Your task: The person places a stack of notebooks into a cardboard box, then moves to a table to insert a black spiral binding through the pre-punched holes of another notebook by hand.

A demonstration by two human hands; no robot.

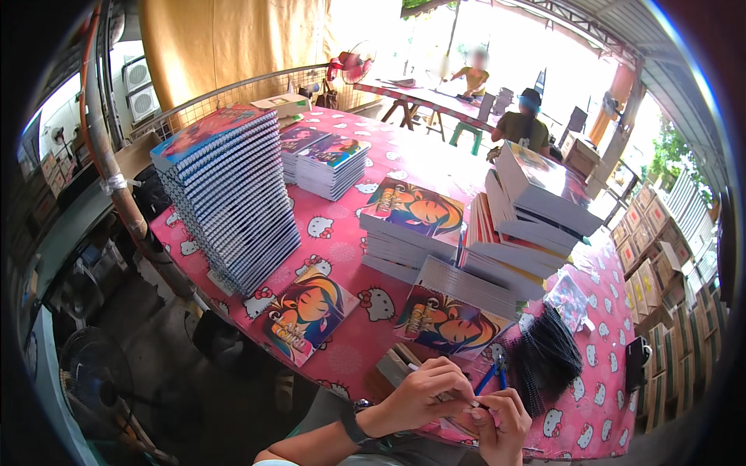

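Observation:
My left hand (439, 391), with a dark band on its wrist, is closed at the table's near edge. A thin white stick (413, 367) shows beside its fingers. Close by on the right, my right hand (503, 423) has its fingers pinched together. A small white tip shows between the two hands; what the right fingers hold is too hidden to name. Just beyond them lie blue-handled pliers (493, 375) and a bundle of black binding coils (546, 359). A spiral notebook with a colourful illustrated cover (454, 322) lies in front of my hands.
On the pink patterned table (342, 256) stand a tall stack of spiral-bound notebooks (225, 198), lower stacks (334, 167) and leaning piles of unbound books (517, 233). One notebook (307, 314) lies alone near the edge. Two people sit farther back; cartons (649, 225) are at right.

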